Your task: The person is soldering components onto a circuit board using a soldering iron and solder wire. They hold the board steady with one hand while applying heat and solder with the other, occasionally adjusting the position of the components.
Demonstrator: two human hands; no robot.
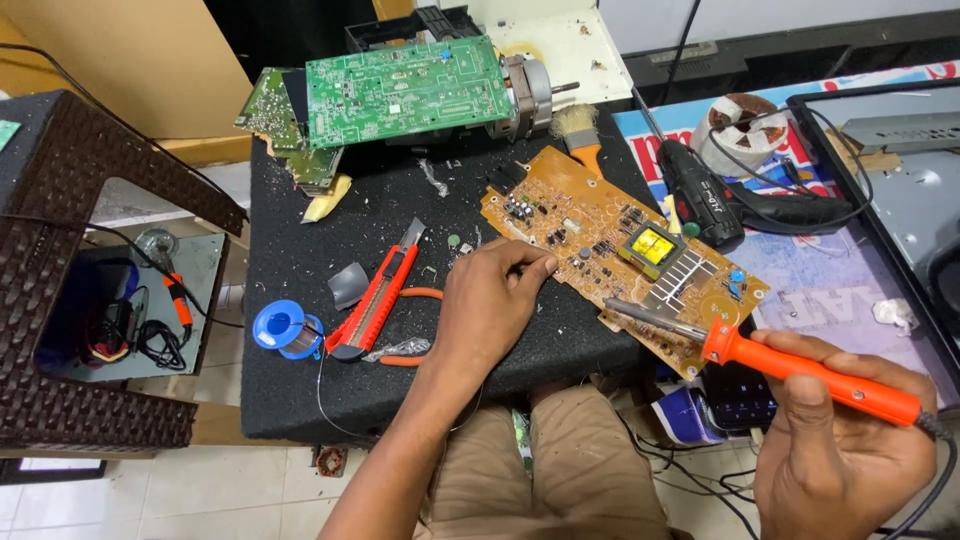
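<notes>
An orange-brown circuit board (600,240) with a yellow transformer lies on the black work surface (300,260). My left hand (490,300) rests at the board's near-left edge, fingers pinched together at the edge; whether it holds something small I cannot tell. My right hand (850,440) grips the orange handle of a soldering iron (800,370), whose metal tip points left and lies over the board's near corner.
A red utility knife (375,300), orange-handled pliers (405,350) and a blue solder spool (282,328) lie left of my hand. A green circuit board (400,90) with a motor sits at the back. A brush (580,135), a black drill (700,200) and a wire coil (740,125) are on the right.
</notes>
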